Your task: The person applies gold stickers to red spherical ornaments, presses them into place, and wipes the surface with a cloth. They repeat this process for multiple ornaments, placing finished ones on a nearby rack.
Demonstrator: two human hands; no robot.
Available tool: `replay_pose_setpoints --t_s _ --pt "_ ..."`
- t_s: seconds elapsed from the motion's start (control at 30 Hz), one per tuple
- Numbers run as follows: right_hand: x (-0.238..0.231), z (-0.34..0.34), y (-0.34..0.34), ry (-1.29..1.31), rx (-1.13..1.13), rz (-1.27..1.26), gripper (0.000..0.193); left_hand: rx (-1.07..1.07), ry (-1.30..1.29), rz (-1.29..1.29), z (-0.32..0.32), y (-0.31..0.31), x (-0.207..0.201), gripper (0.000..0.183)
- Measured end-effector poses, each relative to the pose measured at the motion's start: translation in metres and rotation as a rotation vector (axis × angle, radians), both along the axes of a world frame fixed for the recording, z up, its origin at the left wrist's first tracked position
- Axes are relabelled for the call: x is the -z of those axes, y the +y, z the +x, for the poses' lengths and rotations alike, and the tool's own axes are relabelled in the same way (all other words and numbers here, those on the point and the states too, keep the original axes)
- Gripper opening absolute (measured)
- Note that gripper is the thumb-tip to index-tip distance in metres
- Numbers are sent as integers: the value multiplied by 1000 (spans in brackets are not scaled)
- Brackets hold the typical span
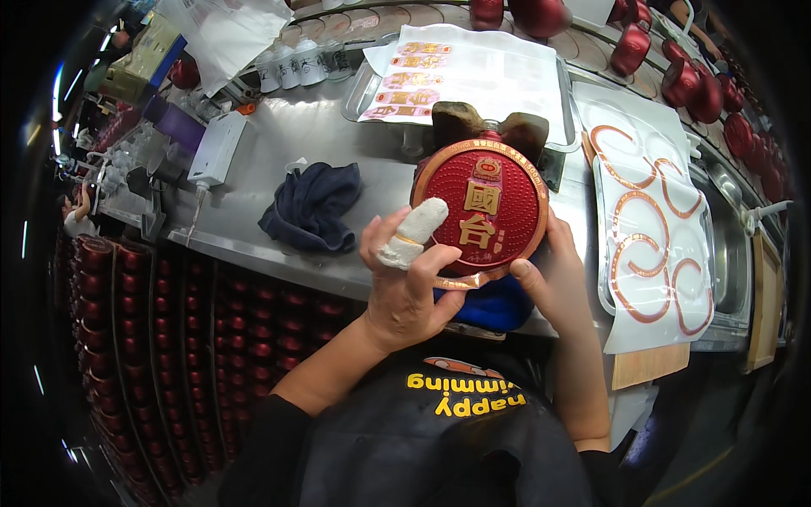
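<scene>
A round, flat red bottle [441,194] with raised gold characters and a dotted face stands in front of me, tilted toward me. A copper-coloured decal strip [483,277] runs around its rim, its lower part standing slightly loose at the bottom edge. My left hand [404,283], with white wrapping on one finger, pinches that strip between thumb and finger at the lower left. My right hand [556,275] grips the bottle's right side, thumb on the lower right rim. A dark brown two-lobed holder [456,125] flanks the neck; a blue cloth [494,306] lies beneath the bottle.
A dark blue cloth [314,207] lies left on the steel table [270,127]. Behind the bottle, a tray [359,93] bears a white sheet with gold-and-pink decals. At right, curved copper strips [638,215] lie on white sheets. Red bottles [629,51] line the far conveyor; more are racked lower left.
</scene>
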State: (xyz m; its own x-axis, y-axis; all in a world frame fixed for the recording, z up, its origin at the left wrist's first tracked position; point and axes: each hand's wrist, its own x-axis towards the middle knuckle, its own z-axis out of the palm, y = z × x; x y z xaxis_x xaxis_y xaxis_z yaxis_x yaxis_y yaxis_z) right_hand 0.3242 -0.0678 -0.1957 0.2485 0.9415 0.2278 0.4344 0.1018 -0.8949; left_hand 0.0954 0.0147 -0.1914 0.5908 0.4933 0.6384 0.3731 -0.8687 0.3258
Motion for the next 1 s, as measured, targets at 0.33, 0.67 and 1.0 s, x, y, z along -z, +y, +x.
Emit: replay_pose_setpoints --t_s 0.33,0.67,1.0 --pt "-2 -3 -1 11 13 -20 92 -2 -220 -422 -9 -4 -2 57" --pt "1 -2 0 118 45 -53 92 -8 -190 -441 -5 -13 -5 21" --pt "0 -9 -1 -12 49 0 88 -32 -165 -366 -5 -5 -8 12"
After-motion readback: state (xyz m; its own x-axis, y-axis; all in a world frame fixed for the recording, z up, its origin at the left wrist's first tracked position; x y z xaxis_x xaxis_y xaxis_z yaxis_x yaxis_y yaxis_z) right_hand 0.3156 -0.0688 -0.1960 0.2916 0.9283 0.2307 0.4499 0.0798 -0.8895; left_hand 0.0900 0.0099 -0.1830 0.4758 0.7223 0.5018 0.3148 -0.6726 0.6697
